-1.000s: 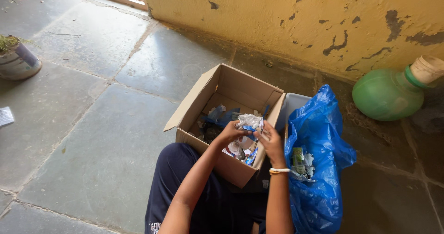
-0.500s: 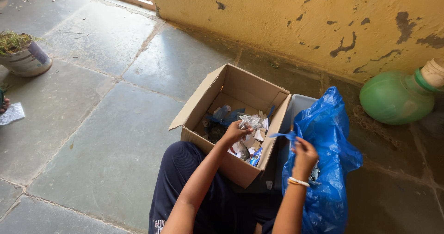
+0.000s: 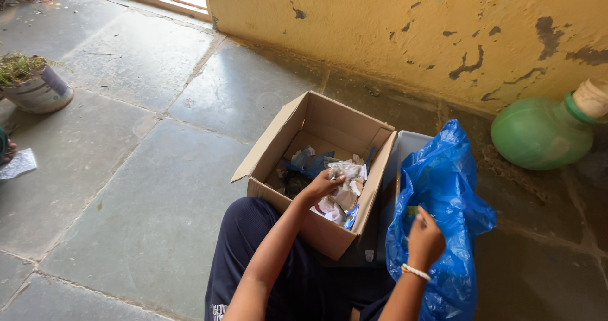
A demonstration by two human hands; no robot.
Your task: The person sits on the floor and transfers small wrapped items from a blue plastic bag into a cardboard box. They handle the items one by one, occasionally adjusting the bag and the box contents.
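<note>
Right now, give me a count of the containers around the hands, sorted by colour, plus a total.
Brown: 1, the open cardboard box that the left hand reaches into.
Blue: 1, the plastic bag at the right hand.
Green: 1, the round jug by the wall.
Grey: 1, the plant pot.
Total: 4

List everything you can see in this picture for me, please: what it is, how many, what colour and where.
cardboard box: one, brown, flaps open, on the floor before the person's knees.
scraps: a heap, white, silvery and blue, inside the box.
plastic bag: one, blue, open, right of the box.
tub: one, pale grey, behind the bag, mostly hidden.
round jug: one, green with a pale neck, by the wall at right.
plant pot: one, grey-white, with grass, far left.
paper sheet: one, pale, at the left edge.
stone floor: grey slabs.
wall: yellow, peeling.
left hand: in the box, on the scraps.
right hand: at the bag's mouth, pale bangle on the wrist.
</note>
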